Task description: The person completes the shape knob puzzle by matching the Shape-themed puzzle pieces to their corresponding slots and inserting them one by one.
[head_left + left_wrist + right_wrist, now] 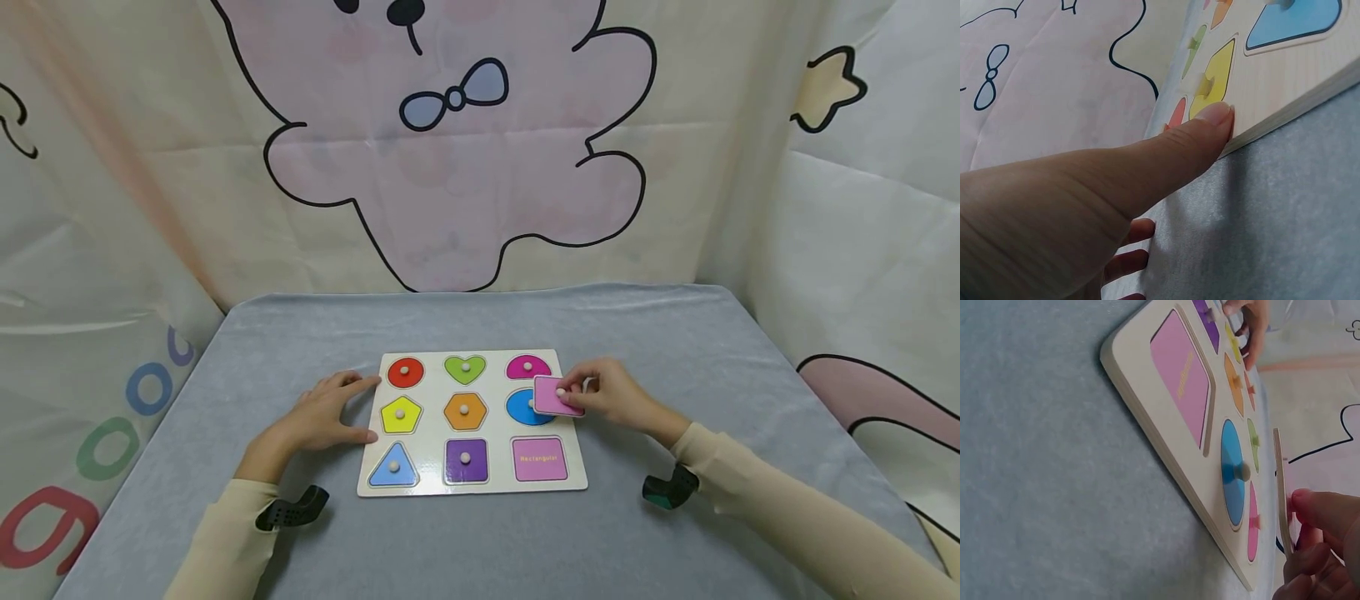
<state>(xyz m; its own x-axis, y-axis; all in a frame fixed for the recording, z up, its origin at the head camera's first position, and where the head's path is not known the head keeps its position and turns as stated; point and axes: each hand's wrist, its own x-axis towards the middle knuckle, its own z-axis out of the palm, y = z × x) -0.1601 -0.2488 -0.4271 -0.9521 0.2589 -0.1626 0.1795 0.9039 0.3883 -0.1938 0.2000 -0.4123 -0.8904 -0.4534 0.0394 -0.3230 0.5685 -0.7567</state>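
A white wooden shape puzzle board (431,454) lies on the cloth, with knobbed pieces in its recesses. Its lower right recess (540,471), pink and marked "Rectangular", holds no piece. My right hand (618,396) pinches the knob of a pink rectangle puzzle piece (547,396) above the board's right edge, partly covering the blue oval piece (519,407). In the right wrist view the pink piece (1282,487) appears edge-on, apart from the board. With fingers spread, my left hand (318,412) touches the board's left edge; its thumb (1191,140) rests on the edge near the yellow pentagon piece (1217,78).
A grey-blue cloth (450,550) covers the table. Printed curtains (465,183) stand behind it and at both sides. Several other pieces sit in the board, among them a purple square (467,475) and a blue triangle (393,473). Each wrist wears a dark camera (294,508).
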